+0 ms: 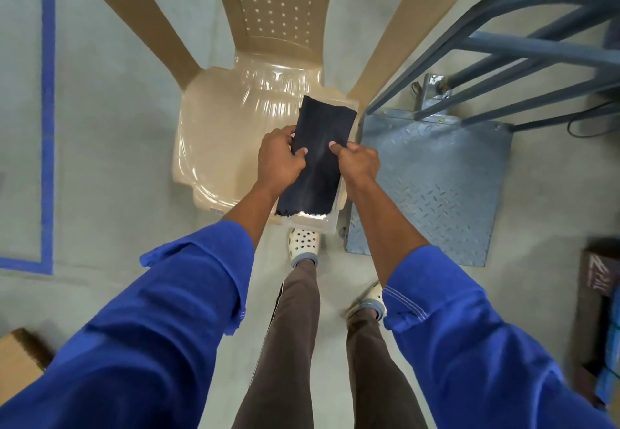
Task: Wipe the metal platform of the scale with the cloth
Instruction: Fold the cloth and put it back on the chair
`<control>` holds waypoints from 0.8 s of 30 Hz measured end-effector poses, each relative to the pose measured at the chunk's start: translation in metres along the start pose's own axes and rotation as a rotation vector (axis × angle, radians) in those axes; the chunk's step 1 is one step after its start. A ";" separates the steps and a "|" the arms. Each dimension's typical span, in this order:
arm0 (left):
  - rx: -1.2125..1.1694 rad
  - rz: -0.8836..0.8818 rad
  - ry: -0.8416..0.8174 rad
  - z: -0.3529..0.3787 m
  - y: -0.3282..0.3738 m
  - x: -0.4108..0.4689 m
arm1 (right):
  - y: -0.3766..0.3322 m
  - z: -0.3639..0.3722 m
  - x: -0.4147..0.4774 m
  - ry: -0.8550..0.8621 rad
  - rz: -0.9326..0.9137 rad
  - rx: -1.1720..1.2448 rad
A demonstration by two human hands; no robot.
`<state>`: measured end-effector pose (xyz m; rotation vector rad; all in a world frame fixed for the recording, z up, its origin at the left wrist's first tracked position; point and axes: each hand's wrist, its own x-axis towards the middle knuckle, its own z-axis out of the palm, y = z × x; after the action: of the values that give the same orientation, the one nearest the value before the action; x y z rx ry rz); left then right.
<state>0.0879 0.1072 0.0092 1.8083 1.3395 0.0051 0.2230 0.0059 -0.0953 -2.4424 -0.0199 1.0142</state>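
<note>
A dark navy cloth (317, 163) is stretched between both hands above a clear plastic box (312, 222) at the chair's front right edge. My left hand (278, 156) pinches the cloth's left side with thumb on top. On its right side my right hand (357, 158) grips the same way. The scale's metal platform (432, 183), a grey-blue checker plate, lies on the floor just right of my hands, with its blue tubular frame (523, 46) rising at the far side.
A beige plastic chair (231, 116) stands directly ahead. Blue tape lines (48, 119) mark the floor at left. A cardboard box (16, 358) sits at lower left, and stacked packages (600, 321) at right. My feet in white clogs (303, 244) stand beside the platform.
</note>
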 end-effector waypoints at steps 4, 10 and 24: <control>0.142 0.049 0.023 0.006 -0.018 0.002 | -0.050 -0.032 -0.053 0.005 0.015 -0.159; 0.661 0.342 0.097 0.016 -0.026 -0.003 | -0.072 -0.045 -0.056 0.003 -0.101 -0.533; 1.208 0.407 -0.236 0.018 -0.019 -0.013 | -0.020 -0.042 -0.082 0.045 -0.565 -0.828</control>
<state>0.0756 0.0865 -0.0083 2.9092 0.7705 -0.9412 0.1950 -0.0104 -0.0067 -2.8624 -1.2591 0.7637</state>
